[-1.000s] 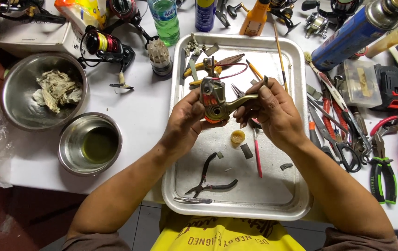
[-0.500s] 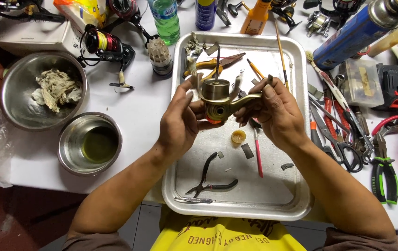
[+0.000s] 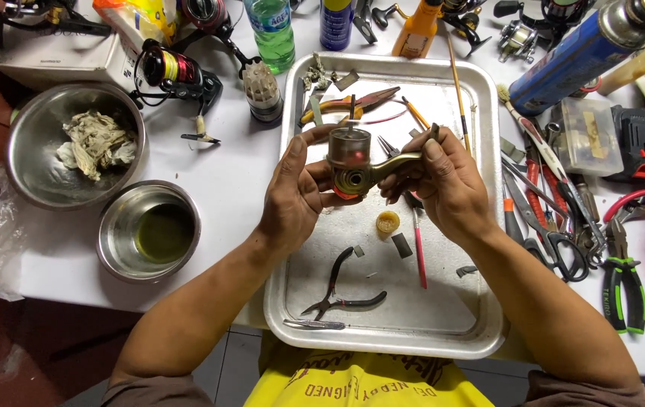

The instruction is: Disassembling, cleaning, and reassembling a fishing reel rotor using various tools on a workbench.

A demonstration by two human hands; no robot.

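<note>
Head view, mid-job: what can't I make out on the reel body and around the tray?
- Reel body, head view: its far side and the grip points are hidden by the left hand and right hand.
- Small parts on the metal tray, such as the yellow ring: too small to identify.
- Blue canister: its top is cut off by the upper edge.
- Pliers at right: partly buried among other tools.

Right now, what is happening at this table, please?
A person holds a gold-coloured fishing reel body over a metal tray with both hands: the left hand cups its side, the right hand grips its stem. In the tray lie black pliers and small parts. Two steel bowls stand to the left, more tools to the right.
</note>
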